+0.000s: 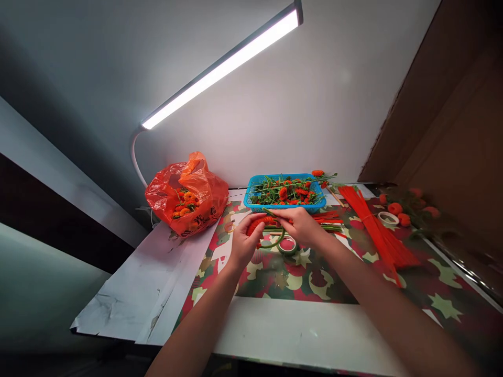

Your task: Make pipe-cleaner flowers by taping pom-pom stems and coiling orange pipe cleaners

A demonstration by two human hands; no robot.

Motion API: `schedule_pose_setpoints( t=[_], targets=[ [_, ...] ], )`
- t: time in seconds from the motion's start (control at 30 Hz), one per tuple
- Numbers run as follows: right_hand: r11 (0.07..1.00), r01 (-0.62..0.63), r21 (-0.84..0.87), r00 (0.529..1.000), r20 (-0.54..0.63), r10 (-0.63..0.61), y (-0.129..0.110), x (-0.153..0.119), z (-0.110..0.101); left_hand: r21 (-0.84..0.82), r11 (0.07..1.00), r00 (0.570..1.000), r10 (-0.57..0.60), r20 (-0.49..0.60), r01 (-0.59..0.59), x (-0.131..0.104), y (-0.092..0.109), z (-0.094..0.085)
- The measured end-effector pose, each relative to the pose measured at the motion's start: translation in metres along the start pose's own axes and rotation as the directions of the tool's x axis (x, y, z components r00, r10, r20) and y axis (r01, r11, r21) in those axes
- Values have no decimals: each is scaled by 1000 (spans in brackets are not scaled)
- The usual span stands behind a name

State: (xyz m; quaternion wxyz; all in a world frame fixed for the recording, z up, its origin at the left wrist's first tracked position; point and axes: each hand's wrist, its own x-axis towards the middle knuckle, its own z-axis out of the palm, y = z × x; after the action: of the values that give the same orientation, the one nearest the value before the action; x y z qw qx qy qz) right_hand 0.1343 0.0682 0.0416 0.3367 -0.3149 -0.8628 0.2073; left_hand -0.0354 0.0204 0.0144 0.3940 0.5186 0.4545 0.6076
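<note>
Above the patterned table cover, my left hand [243, 243] is closed around a fuzzy orange-red flower [256, 224], partly covered by the fingers. A green stem [277, 244] loops below it and curves up toward my right hand [302, 225]. The fingers of my right hand pinch the green stem near the flower. Just under the hands lies a roll of green tape [288, 246]. Behind them, red and green fuzzy sticks [328, 219] lie flat, partly hidden by my right hand.
A blue basket [247, 198] of orange-red flowers with green stems stands by the wall. On the left is an orange plastic bag [212, 191] with more flowers. To the right lie a red stick bundle [375, 230], a white ring [389, 218] and orange flowers [404, 219]. A lamp [223, 68] hangs overhead.
</note>
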Motion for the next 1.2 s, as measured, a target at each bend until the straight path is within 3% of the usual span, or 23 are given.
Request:
schedule_pose_setpoints(
  t=[0.1,0.33,0.5,0.67,0.73,0.83,0.93,1.2],
  targets=[
    [990,-60,128,993,-96,72,-13,0,-1,-49,999,999,-13,-42,11,0,3,2],
    [974,-74,212,983,-151,108,-24,0,-2,12,1000,1000,-7,27,7,-1,2,1],
    [947,-154,281,937,-263,230,-19,1,7,-6,1000,1000,-23,-11,23,1,-3,0],
    [879,-236,415,857,-337,390,-15,2,16,-86,992,996,-86,22,87,0,-12,5],
    [925,-222,309,862,-382,334,-13,1,16,-57,997,999,-47,18,48,-1,-14,6],
    [988,-133,-81,921,-378,93,-10,-3,8,77,994,997,75,29,-77,-2,-15,4],
    [905,-71,-419,963,-264,-47,-6,-4,-3,182,968,985,165,40,-169,-2,-14,1],
    [748,26,-664,988,-96,-120,-1,-5,-9,316,908,958,286,11,-275,-1,-11,-2]
  ],
)
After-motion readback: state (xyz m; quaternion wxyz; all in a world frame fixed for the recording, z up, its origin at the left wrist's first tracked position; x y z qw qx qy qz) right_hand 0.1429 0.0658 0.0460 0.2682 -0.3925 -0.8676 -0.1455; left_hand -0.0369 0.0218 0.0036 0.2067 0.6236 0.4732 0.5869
